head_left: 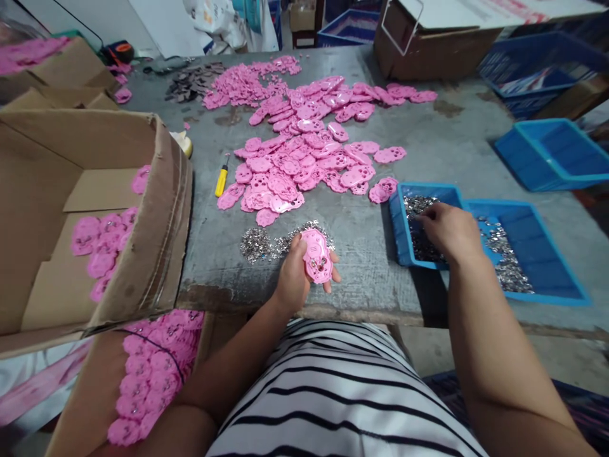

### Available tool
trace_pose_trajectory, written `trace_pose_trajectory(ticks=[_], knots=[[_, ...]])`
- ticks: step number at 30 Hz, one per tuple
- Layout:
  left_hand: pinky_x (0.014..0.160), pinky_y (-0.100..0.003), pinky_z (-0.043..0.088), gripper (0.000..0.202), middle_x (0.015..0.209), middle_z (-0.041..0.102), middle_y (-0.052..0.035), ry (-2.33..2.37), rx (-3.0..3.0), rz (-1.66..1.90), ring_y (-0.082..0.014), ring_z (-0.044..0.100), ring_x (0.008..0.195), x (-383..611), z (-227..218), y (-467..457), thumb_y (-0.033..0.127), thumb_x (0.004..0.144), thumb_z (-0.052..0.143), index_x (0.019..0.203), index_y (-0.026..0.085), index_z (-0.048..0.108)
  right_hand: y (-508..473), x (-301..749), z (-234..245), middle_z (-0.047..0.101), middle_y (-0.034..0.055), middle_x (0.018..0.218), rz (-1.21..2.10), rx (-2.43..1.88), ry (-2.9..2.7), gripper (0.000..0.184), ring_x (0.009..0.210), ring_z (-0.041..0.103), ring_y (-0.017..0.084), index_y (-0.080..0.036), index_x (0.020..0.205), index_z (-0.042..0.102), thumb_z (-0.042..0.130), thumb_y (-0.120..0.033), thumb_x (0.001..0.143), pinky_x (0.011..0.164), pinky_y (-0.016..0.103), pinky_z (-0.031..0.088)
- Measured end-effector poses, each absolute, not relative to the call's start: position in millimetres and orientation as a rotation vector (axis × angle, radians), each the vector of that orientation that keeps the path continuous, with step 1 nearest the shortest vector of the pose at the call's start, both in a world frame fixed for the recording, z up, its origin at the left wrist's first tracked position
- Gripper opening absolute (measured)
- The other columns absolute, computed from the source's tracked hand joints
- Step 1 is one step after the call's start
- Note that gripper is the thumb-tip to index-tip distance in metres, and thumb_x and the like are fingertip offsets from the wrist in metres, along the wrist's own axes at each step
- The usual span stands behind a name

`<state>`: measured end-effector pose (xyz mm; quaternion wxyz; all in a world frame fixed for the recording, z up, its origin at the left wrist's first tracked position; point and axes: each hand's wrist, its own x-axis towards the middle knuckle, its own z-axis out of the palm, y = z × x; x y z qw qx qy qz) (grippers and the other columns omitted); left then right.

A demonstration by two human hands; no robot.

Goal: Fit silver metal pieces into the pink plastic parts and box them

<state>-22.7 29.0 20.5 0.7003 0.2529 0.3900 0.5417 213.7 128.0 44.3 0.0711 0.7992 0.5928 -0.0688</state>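
A pink plastic shell piece (317, 255) with small holes rests in my left hand (294, 274), gripped between thumb and fingers near the table's front edge. Over at the right, my right hand (451, 230) reaches down into a small blue tray (402, 254) of tiny silvery metal parts (419, 204). Its fingers are bent together among the parts; whatever they pinch is hidden. Just behind the left hand lie loose piles of small metal parts (255, 244). Beyond them spreads a large heap of similar pink pieces (304, 158).
A yellow-handled screwdriver (221, 181) lies left of the heap. An open cardboard box (164, 209) holding pink pieces stands at the left edge. Another blue tray (552, 254) adjoins the small one, and a blue bin (547, 158) sits farther right. Dark grey pieces (193, 82) lie at the back.
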Motion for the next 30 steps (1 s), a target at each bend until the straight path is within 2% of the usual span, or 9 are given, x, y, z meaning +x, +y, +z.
trace_pose_trajectory(ticks=[4,7,12,14,16,18,21,25,30], knots=[[0.033,-0.021,0.043,0.043,0.071,0.067,-0.0023,0.875,0.579,1.202,-0.0204,0.068,0.057,-23.6,20.1,28.7,0.058,0.074,0.056,0.088,0.021,0.040,128.4,216.3,43.0,0.068,0.0180,0.106,-0.176,2.454,1.781,0.023,0.094,0.062,0.029,-0.015,0.104,0.064,0.049,-0.027,0.092,0.063,0.030,0.033],[0.032,-0.020,0.043,0.042,0.071,0.067,-0.0018,0.884,0.583,1.210,-0.0199,0.067,0.055,-23.6,19.8,28.3,0.057,0.075,0.055,0.089,0.021,0.039,128.2,219.0,41.6,0.068,0.0188,0.098,-0.257,2.496,1.854,0.017,0.083,0.061,0.026,-0.014,0.093,0.064,0.051,-0.025,0.090,0.063,0.030,0.032],[0.032,-0.021,0.042,0.039,0.073,0.067,-0.0018,0.887,0.588,1.213,-0.0203,0.068,0.056,-24.6,17.7,27.6,0.055,0.077,0.054,0.091,0.022,0.039,127.6,224.2,45.4,0.060,0.0072,0.067,-0.434,2.768,2.002,0.015,0.060,0.046,0.017,-0.019,0.066,0.054,0.062,-0.019,0.079,0.061,0.031,0.030],[0.032,-0.021,0.042,0.037,0.073,0.066,-0.0008,0.903,0.606,1.219,-0.0192,0.067,0.055,-24.9,16.5,27.2,0.050,0.076,0.057,0.092,0.021,0.039,125.7,222.9,48.9,0.053,0.0016,0.056,-0.732,2.925,1.998,0.019,0.053,0.041,0.013,-0.020,0.061,0.052,0.064,-0.018,0.076,0.057,0.029,0.030],[0.032,-0.021,0.042,0.034,0.074,0.066,0.0003,0.932,0.643,1.221,-0.0176,0.066,0.054,-24.7,15.9,26.8,0.041,0.076,0.060,0.094,0.021,0.039,121.2,217.0,52.6,0.049,-0.0015,0.051,-1.243,2.940,2.055,0.021,0.048,0.039,0.011,-0.019,0.059,0.053,0.068,-0.025,0.072,0.052,0.027,0.030],[0.033,-0.021,0.042,0.033,0.075,0.065,0.0016,0.963,0.678,1.216,-0.0161,0.065,0.053,-23.5,16.4,26.8,0.031,0.074,0.062,0.095,0.021,0.039,113.7,205.2,55.7,0.049,-0.0023,0.050,-1.757,2.676,2.198,0.027,0.046,0.040,0.010,-0.018,0.059,0.057,0.076,-0.037,0.065,0.048,0.025,0.031],[0.033,-0.020,0.042,0.033,0.076,0.063,0.0031,0.995,0.702,1.210,-0.0144,0.063,0.051,-20.9,18.9,27.6,0.025,0.072,0.062,0.094,0.021,0.038,100.0,178.3,56.7,0.053,-0.0019,0.053,-2.250,2.141,2.249,0.036,0.045,0.043,0.009,-0.018,0.063,0.062,0.082,-0.046,0.056,0.044,0.024,0.034],[0.033,-0.019,0.042,0.033,0.074,0.061,0.0045,1.048,0.715,1.228,-0.0130,0.062,0.050,-18.3,22.6,28.1,0.021,0.070,0.061,0.094,0.021,0.038,86.8,144.2,49.3,0.059,-0.0003,0.058,-2.712,1.844,1.990,0.041,0.040,0.042,0.006,-0.016,0.062,0.062,0.085,-0.047,0.052,0.037,0.021,0.029],[0.033,-0.020,0.043,0.033,0.074,0.060,0.0045,1.112,0.715,1.270,-0.0123,0.061,0.049,-16.7,24.7,27.3,0.019,0.069,0.061,0.092,0.021,0.037,79.9,128.9,37.3,0.059,-0.0015,0.055,-2.943,1.695,1.730,0.038,0.036,0.041,0.005,-0.015,0.060,0.061,0.087,-0.041,0.052,0.033,0.019,0.027]])
